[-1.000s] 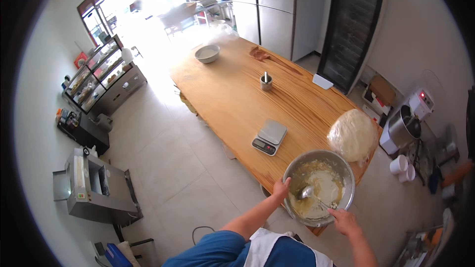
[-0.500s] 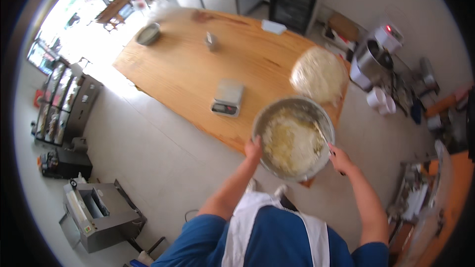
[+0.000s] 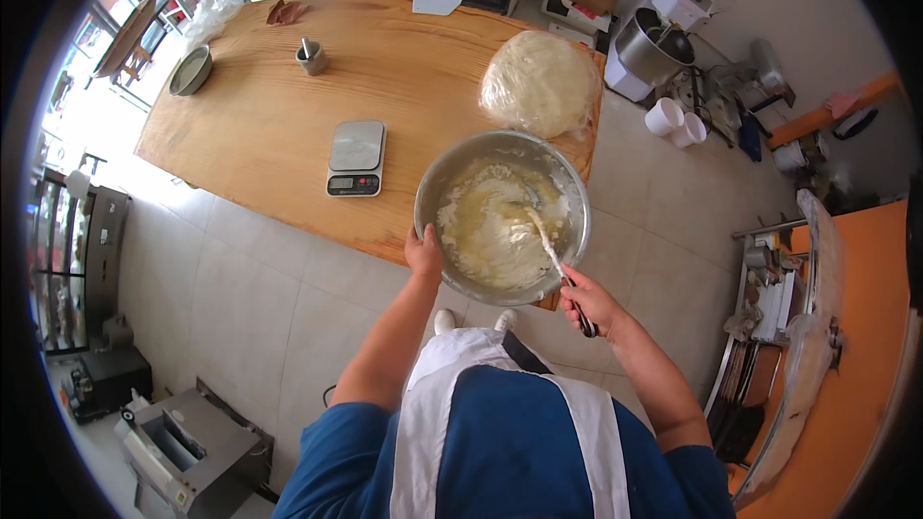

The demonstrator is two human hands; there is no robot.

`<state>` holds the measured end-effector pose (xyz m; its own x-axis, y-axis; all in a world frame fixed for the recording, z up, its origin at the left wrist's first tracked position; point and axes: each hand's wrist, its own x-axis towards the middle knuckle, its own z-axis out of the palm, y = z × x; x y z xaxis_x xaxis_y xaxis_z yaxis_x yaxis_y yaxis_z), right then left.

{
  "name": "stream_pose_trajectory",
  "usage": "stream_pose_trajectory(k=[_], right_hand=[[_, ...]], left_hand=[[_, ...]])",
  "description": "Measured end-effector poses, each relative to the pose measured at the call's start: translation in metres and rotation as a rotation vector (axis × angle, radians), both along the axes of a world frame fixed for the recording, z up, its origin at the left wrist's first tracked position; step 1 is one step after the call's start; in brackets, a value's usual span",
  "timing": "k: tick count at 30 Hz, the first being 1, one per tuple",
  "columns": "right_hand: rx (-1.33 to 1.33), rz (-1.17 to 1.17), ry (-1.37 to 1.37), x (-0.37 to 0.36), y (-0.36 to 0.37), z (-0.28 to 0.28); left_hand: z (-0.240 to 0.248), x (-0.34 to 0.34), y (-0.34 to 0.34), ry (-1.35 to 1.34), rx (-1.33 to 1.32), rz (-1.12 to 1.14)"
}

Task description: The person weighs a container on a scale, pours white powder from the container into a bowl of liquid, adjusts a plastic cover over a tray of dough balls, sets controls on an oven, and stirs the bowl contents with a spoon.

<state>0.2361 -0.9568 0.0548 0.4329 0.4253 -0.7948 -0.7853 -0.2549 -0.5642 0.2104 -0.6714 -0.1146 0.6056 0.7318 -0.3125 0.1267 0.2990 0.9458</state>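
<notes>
A large round metal bowl (image 3: 567,181) stands at the near right corner of the wooden table. Inside is a mixture (image 3: 486,235) of white flour and yellowish, wet-looking patches. My left hand (image 3: 424,253) grips the bowl's left rim, thumb on the upper side. In my closed right hand (image 3: 590,302) is the dark handle of a long mixing utensil (image 3: 549,245). Its shaft is coated with pale dough and slants over the near right rim into the mixture; the working end is partly buried, so its exact shape cannot be made out.
Behind the bowl sits a big plastic-wrapped mass of pale dough (image 3: 540,84). A digital scale (image 3: 357,147) lies to the left on the wooden table (image 3: 250,115), with a small metal cup (image 3: 311,58) and a shallow bowl (image 3: 191,71) beyond. A floor mixer (image 3: 654,46) stands far right.
My view has shifted, so the table and bowl appear further left. The utensil's tip has moved from the bowl's right side toward the middle, and the flour is stirred differently. Both hands keep their grips.
</notes>
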Motion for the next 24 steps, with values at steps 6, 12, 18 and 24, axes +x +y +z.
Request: stream_pose_trajectory(k=[6, 12, 18, 24], right_hand=[[-0.412, 0.690, -0.819, -0.027, -0.012, 0.024], [-0.559, 0.781, -0.867, -0.045, -0.006, -0.017], [-0.619, 0.632, -0.897, 0.011, 0.044, -0.045], [-0.653, 0.506, -0.784, 0.001, 0.006, -0.039]], left_hand=[[-0.003, -0.001, 0.005, 0.018, 0.057, -0.017], [0.007, -0.002, 0.002, 0.061, 0.093, -0.053], [0.020, -0.005, 0.005, 0.059, 0.072, -0.078], [0.010, -0.001, 0.001, 0.051, 0.060, -0.007]])
